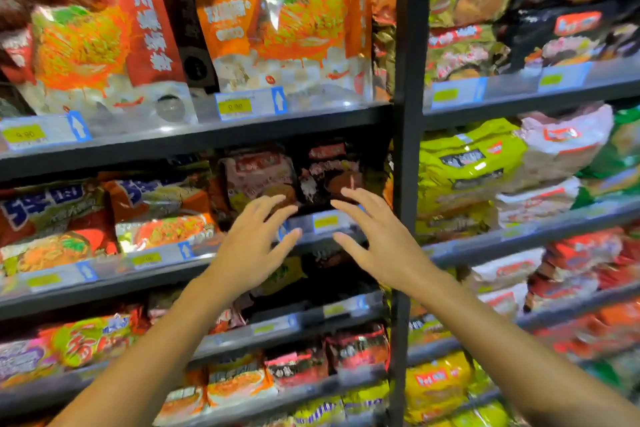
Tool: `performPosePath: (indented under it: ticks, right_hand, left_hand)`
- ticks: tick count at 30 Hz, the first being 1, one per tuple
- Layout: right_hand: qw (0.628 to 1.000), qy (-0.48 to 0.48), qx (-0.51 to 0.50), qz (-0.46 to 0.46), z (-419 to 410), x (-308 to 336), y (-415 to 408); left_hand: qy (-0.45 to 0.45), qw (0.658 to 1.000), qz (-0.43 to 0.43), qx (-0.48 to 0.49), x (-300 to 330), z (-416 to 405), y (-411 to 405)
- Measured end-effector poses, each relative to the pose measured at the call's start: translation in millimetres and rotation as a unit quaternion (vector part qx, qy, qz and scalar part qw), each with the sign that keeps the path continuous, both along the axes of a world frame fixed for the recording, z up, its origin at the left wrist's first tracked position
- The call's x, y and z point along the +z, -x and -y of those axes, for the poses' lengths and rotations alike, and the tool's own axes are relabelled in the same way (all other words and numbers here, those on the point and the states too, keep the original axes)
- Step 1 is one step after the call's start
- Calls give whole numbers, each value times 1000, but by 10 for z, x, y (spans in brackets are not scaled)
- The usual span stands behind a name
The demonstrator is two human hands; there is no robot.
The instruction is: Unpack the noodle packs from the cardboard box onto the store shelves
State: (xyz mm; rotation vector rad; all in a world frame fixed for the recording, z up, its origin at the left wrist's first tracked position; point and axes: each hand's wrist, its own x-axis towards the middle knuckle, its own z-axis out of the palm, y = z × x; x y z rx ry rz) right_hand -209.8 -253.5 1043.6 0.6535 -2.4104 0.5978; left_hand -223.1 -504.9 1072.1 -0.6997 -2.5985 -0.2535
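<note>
Store shelves full of noodle packs fill the head view. A pink-red noodle pack and a black noodle pack stand side by side on the middle shelf. My left hand hovers in front of the pink-red pack, fingers spread and relaxed, holding nothing. My right hand reaches toward the black pack in the same way, empty, its fingertips close to the pack's lower edge. The cardboard box is out of view.
A dark upright post divides the left shelving from the right. Large orange packs fill the shelf above. Blue-and-red packs lie to the left, green and white packs to the right. Price tags line the shelf edges.
</note>
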Motion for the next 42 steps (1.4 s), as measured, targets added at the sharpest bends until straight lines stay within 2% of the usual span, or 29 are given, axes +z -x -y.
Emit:
performPosePath:
  ticks: [2, 5, 12, 18, 25, 30, 37, 39, 42]
  right_hand:
    - [1000, 7, 15, -15, -145, -174, -310]
    - [1000, 14, 9, 15, -402, -463, -755]
    - [983, 27, -106, 149, -1033, -1171, -1832]
    - [943, 8, -205, 262, -1485, -1671, -2920]
    - [901, 9, -272, 337, -1978, -2003, -3955]
    - [880, 5, -291, 375, -2549, -2288, -4426]
    - [842, 67, -283, 454, -3436, -2770, -4932]
    - [826, 76, -293, 475, -3589, -2952, -4995]
    - [805, 103, -283, 511, -3828, -3382, -4951]
  left_hand:
    - [30, 998, -37, -42, -137, -124, -196]
    - [33, 991, -56, -121, -451, -335, -464]
    - [18, 973, 14, -231, -1395, -759, -954]
    - [60, 957, 117, -258, -2114, -1099, -1442]
    - [72, 940, 174, -286, -2514, -1675, -2136]
    - [98, 932, 220, -272, -2798, -2245, -2490]
    - [104, 906, 317, -259, -3441, -3115, -3097]
    - [103, 891, 359, -258, -3562, -3238, -3258]
    - [87, 892, 371, -243, -3761, -3297, -3269]
